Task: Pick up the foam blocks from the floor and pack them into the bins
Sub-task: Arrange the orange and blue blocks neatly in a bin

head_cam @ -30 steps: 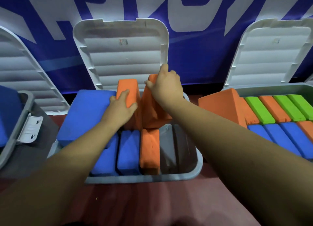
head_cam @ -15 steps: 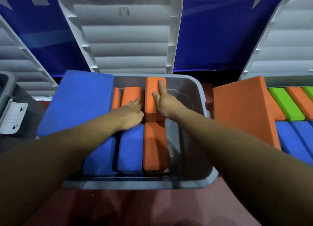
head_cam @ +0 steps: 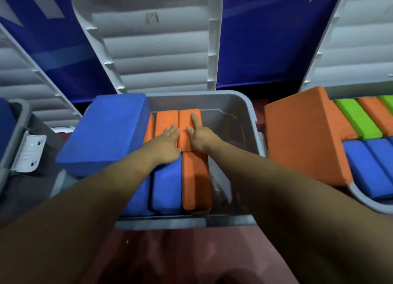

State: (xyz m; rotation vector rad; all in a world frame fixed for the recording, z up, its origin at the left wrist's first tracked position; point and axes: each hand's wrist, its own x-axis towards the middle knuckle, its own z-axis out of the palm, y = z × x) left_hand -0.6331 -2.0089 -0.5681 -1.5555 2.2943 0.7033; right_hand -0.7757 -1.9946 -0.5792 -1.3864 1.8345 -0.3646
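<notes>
Head view: we are working at the far end of the middle bin (head_cam: 185,223). Our left hand (head_cam: 168,143) is lying open, fingers straight, on the left orange block (head_cam: 167,119). Our right hand (head_cam: 201,138) is pressing the right orange block (head_cam: 184,122) with a straight forefinger, gripping nothing. Both blocks are lying inside.

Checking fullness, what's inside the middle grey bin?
At back, orange blocks under the left hand and right hand; in front, blue blocks and an orange block. A blue slab hides the left side.

Nothing legible: the lid sticker (head_cam: 152,17) is blurred, white letters on the blue banner (head_cam: 265,49) are cropped
</notes>
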